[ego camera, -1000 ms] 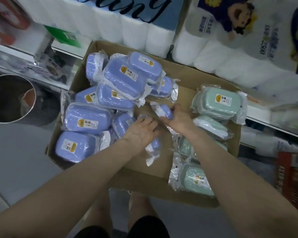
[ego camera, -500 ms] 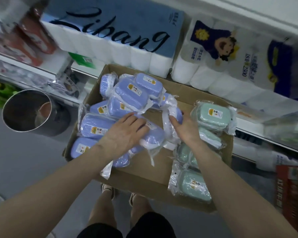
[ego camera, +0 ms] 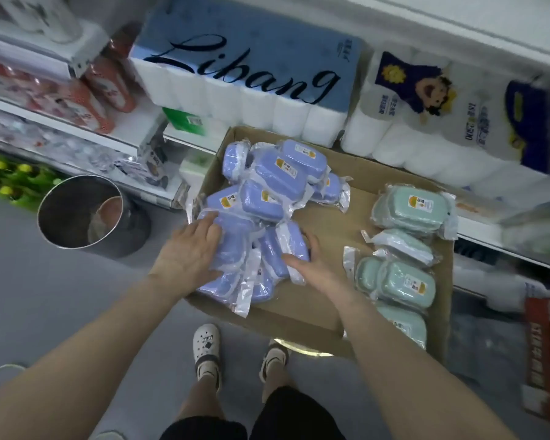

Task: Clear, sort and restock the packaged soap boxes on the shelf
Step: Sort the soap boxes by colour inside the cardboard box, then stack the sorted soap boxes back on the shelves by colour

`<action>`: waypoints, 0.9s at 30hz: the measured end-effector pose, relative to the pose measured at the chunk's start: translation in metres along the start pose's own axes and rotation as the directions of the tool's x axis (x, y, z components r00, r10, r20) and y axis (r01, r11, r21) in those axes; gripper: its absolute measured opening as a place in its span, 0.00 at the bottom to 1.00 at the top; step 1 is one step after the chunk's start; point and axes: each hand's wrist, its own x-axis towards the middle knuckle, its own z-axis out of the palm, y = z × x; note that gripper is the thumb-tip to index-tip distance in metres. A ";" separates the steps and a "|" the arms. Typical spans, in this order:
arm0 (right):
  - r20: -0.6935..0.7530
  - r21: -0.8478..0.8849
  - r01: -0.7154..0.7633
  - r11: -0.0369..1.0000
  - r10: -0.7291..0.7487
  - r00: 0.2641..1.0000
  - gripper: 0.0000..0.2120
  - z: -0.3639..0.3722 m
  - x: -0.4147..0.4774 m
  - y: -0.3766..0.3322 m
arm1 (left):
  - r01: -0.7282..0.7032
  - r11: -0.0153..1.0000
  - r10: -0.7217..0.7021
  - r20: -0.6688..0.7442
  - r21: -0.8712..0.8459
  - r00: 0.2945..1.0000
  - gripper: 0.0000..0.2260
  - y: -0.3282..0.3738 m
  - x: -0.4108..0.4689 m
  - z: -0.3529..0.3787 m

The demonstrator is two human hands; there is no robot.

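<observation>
– Counting from the left, what comes first?
– One metal bin (ego camera: 77, 214) on the floor, just beside the one cardboard box (ego camera: 318, 217). The box is open at the top and stands in front of the shelf (ego camera: 483, 228).
– And the left hand?
– The left hand (ego camera: 188, 252) lies flat on the near-left corner of the purple soap boxes (ego camera: 267, 185). Its fingers (ego camera: 204, 223) are straight and spread, pressing on a wrapped pack and gripping nothing.
– How many purple ones?
– They are heaped in the left half of the box in clear wrappers. I make it about ten, though the lower ones hide each other, so I may be one out.
– The right hand?
– The right hand (ego camera: 311, 268) is at the heap's right edge. The thumb is on the near side and the curled fingers (ego camera: 310, 241) are over the far side, holding the rightmost purple pack.
– And the green?
– Five green soap boxes (ego camera: 407, 281) show in the right half, set in a line from the far wall to the near edge. A strip of bare cardboard lies between them and the purple heap.
– Behind the box?
– Two packs of toilet rolls on the shelf: a blue pack (ego camera: 245, 68) on the left and a cartoon pack (ego camera: 426, 100) on the right.
– Farthest right?
– One red carton (ego camera: 546, 350) on the floor.
</observation>
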 end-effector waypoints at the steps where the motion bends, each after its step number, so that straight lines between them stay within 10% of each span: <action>1: -0.028 -0.021 -0.001 1.000 0.000 1.000 0.36 0.001 -0.004 0.000 | 0.020 0.999 -0.021 0.045 0.027 0.999 0.42 0.000 0.000 0.007; 12: -0.358 -0.079 0.064 0.995 -0.089 0.929 0.39 0.017 -0.066 -0.024 | -0.067 0.990 0.078 0.085 -0.125 0.993 0.42 -0.019 -0.005 -0.013; 27: -0.421 -0.521 0.500 0.692 -0.718 0.555 0.38 -0.044 -0.144 -0.209 | -0.056 0.996 0.010 -0.537 -0.070 0.843 0.44 -0.054 -0.004 -0.199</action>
